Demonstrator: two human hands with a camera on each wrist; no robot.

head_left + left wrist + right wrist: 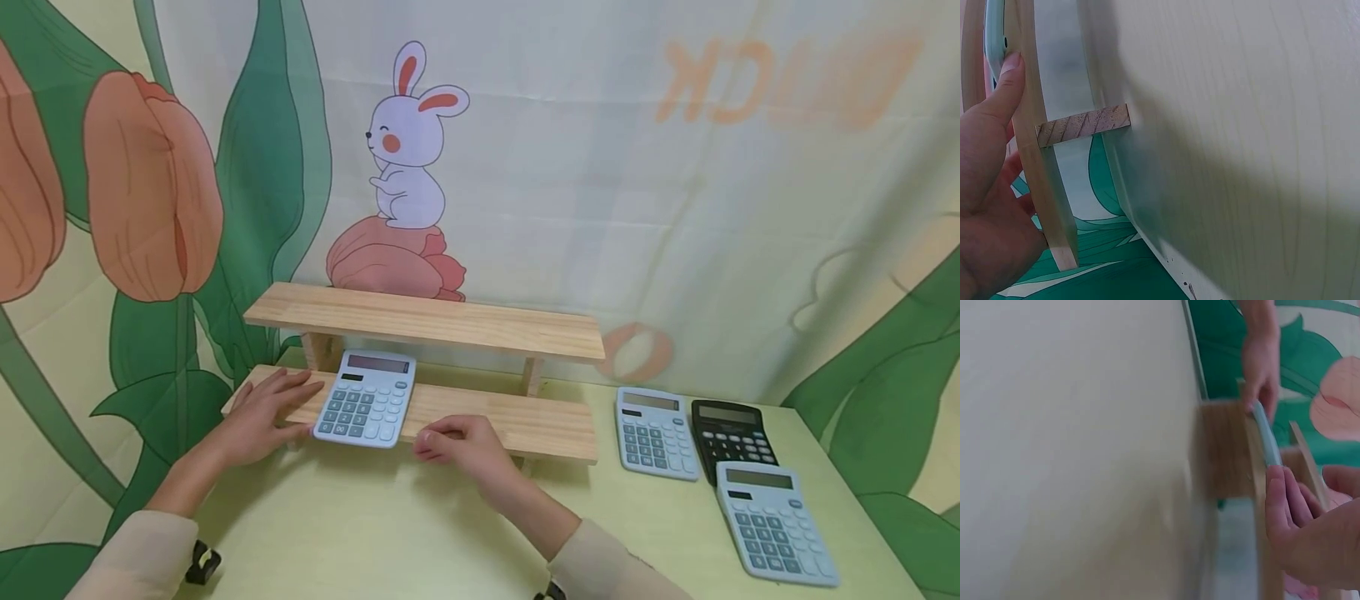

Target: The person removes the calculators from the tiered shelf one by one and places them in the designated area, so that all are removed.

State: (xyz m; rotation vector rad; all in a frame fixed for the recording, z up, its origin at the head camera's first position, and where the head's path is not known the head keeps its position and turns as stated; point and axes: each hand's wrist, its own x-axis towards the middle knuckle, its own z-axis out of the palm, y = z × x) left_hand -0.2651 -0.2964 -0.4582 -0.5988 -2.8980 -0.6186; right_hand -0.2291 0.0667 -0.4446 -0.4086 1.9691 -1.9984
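Note:
A light blue calculator (pixel 366 398) lies face up on the lower board of a two-tier wooden shelf (pixel 480 417), its bottom edge at the board's front. My left hand (pixel 262 412) rests over the left end of that board with its fingers spread. Its thumb touches the calculator's lower left corner; in the left wrist view the thumb (pixel 1007 87) lies against the calculator's edge. Just right of the calculator, my right hand (pixel 468 454) is at the board's front edge, fingers loosely bent. In the right wrist view its fingertips (pixel 1275 476) are at the calculator's near end, thumb apart.
The shelf's upper board (pixel 427 321) stands behind and above. On the table's right lie a light blue calculator (pixel 656 433), a black calculator (pixel 731 433) and another light blue calculator (pixel 776 521) overlapping the black one. A printed curtain (pixel 562 208) hangs behind the table.

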